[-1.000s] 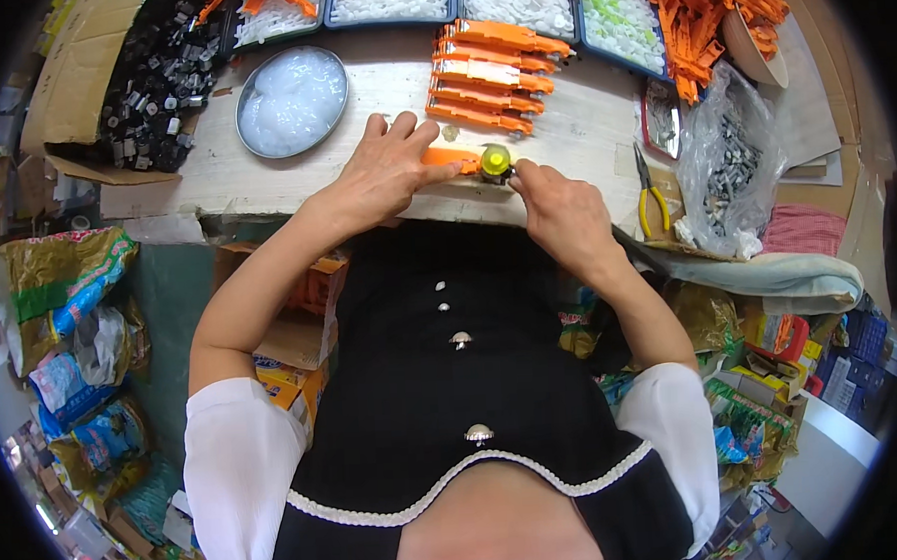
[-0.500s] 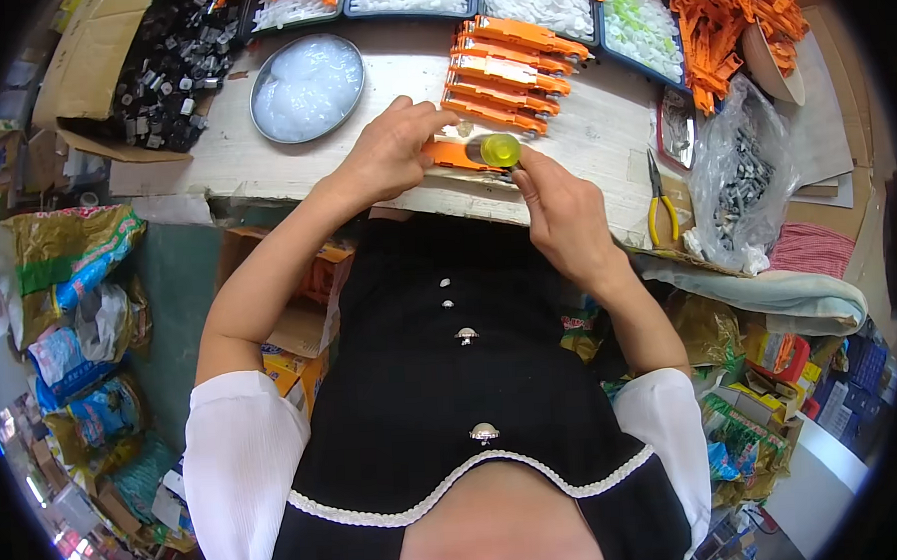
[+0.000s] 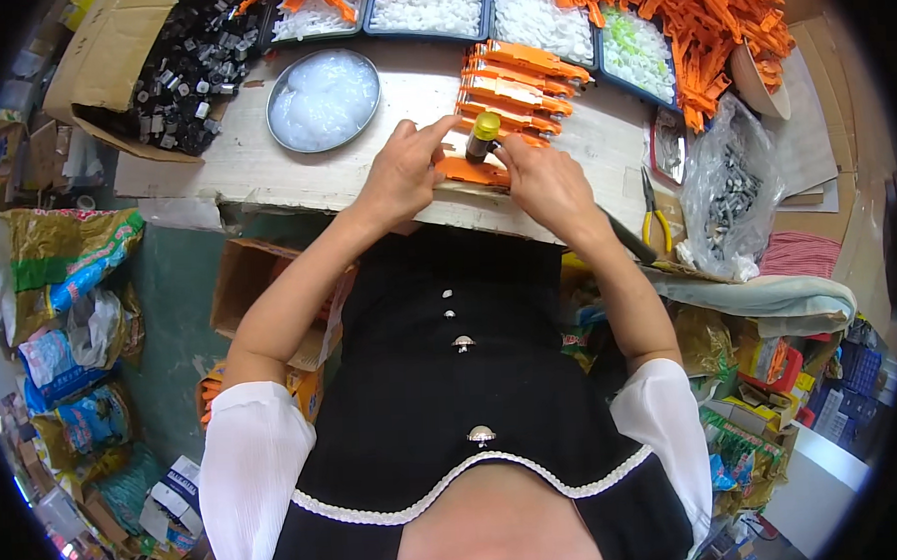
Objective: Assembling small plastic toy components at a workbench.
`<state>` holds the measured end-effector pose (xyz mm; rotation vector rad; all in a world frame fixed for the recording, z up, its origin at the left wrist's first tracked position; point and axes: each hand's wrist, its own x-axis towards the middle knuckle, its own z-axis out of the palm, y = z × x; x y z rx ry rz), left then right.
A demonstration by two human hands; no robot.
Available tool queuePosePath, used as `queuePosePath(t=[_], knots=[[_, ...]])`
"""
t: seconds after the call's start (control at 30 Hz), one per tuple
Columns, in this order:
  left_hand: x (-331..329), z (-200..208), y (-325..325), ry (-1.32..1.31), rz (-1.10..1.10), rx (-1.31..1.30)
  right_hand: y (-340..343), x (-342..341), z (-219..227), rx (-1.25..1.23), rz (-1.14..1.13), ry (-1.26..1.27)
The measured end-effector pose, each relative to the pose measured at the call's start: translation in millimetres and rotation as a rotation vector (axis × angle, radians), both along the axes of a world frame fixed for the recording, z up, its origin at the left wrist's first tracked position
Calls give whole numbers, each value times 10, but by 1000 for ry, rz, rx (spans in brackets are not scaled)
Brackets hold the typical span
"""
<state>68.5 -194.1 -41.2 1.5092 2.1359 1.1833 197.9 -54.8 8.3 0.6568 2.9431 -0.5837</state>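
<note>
My left hand (image 3: 401, 174), with fingers bent, is at the left end of the orange piece (image 3: 472, 172), which lies near the front edge of the table (image 3: 284, 177). A dark tool with yellow top (image 3: 481, 138) stands over this piece — my right hand (image 3: 552, 183) is just beside it, fingers curled. Whether either hand grips, I cannot tell.

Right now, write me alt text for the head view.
A person's left hand and right hand work at an orange plastic part and yellow-capped cylinder over a white tabletop; orange parts in a row, a dish of translucent gel and trays of white pieces lie beyond.
</note>
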Motion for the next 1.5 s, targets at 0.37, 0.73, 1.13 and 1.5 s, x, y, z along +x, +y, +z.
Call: queuePosePath(t=[0.37, 0.73, 1.13, 1.5], knots=[[501, -130, -137, 451, 125, 303, -31, -97, 108, -14, 37, 197], [776, -538, -117, 533, -46, 166, -35, -246, 36, -100, 31, 320], [796, -569, -134, 538, -54, 196, -250, -161, 21, -4, 161, 307], [760, -484, -122, 476, -58, 233, -99, -46, 27, -62, 12, 542]])
